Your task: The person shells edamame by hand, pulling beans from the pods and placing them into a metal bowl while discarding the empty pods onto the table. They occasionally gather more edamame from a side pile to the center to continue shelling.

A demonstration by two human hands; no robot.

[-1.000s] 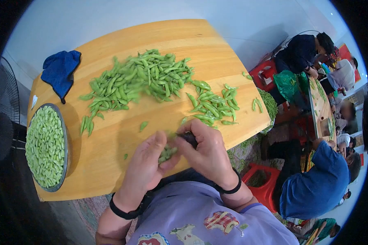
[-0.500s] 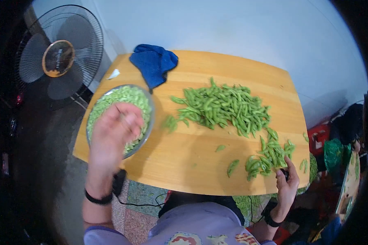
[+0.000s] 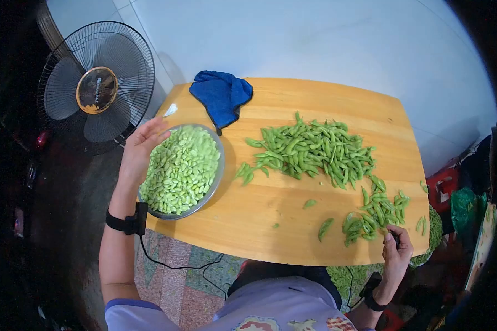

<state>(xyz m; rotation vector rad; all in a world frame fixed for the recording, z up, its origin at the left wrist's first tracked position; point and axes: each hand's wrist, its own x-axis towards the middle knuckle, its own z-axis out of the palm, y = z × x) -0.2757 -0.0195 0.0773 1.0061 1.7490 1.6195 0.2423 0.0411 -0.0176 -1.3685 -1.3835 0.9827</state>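
Left hand point(image 3: 142, 143) hangs, fingers parted, at a bowl point(image 3: 220, 172) of beans point(image 3: 185, 179); right hand point(image 3: 398, 251) curls round a dark object point(image 3: 394, 238) by pods point(image 3: 385, 211) on the desk point(image 3: 248, 220). Shelling, seemingly; the next pod needs gripping.

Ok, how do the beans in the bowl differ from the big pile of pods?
The beans are short and plump, while the pods are longer and slimmer. The beans look paler than the darker pods. The beans sit inside the round bowl, whereas the pods lie loose on the wooden table. Both are green and heaped.
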